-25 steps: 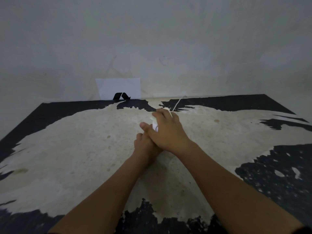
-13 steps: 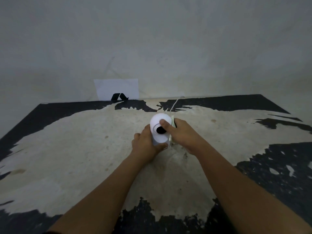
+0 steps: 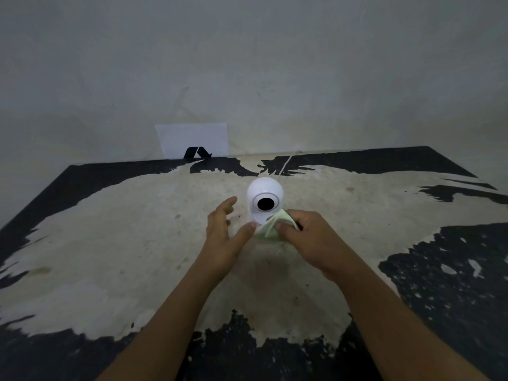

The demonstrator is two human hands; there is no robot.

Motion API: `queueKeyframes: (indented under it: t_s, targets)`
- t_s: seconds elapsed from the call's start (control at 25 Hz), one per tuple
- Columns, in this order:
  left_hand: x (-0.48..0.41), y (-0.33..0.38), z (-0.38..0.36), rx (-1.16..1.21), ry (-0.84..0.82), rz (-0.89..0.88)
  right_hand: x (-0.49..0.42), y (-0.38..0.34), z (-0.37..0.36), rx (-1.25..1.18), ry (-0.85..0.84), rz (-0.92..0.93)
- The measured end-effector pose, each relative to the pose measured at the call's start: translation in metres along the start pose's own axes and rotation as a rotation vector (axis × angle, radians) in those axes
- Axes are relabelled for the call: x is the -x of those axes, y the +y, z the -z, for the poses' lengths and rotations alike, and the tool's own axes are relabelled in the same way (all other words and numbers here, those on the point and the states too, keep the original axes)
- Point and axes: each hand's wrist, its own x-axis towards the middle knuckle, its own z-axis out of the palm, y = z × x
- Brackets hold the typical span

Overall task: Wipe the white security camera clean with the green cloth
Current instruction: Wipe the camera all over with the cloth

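Both hands have drawn back: one camera (image 3: pixel 265 198), one cloth (image 3: pixel 270 229).

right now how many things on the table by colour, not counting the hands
white: 3, the security camera, its cable, the paper sheet leaning against the wall
green: 1, the cloth in the right hand
total: 4

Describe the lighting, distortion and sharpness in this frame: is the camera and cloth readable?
Head view: dim, flat light with dark corners; wide-angle bowing of the table edges. The white security camera is sharp, slightly bright on its dome, lens clear. The green cloth looks pale, washed out, gripped by the right hand; left hand sharp, no motion blur.
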Motion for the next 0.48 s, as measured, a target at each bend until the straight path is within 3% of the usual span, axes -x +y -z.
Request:
queueKeyframes:
  t_s: [0.08, 0.16, 0.36, 0.48]
  targets:
    - [0.004, 0.004, 0.005, 0.158, -0.151, 0.061, -0.003, -0.004, -0.008, -0.077, -0.038, -0.013]
    - [0.003, 0.007, 0.007, 0.189, -0.194, 0.06, -0.009, -0.005, -0.009, -0.104, -0.059, -0.016]
    - [-0.023, -0.001, 0.006, -0.088, 0.015, 0.043, -0.047, -0.015, 0.013, -0.087, 0.177, -0.041]
    - [-0.038, -0.003, 0.004, -0.108, 0.016, 0.017, -0.072, -0.019, 0.011, -0.036, 0.129, -0.054]
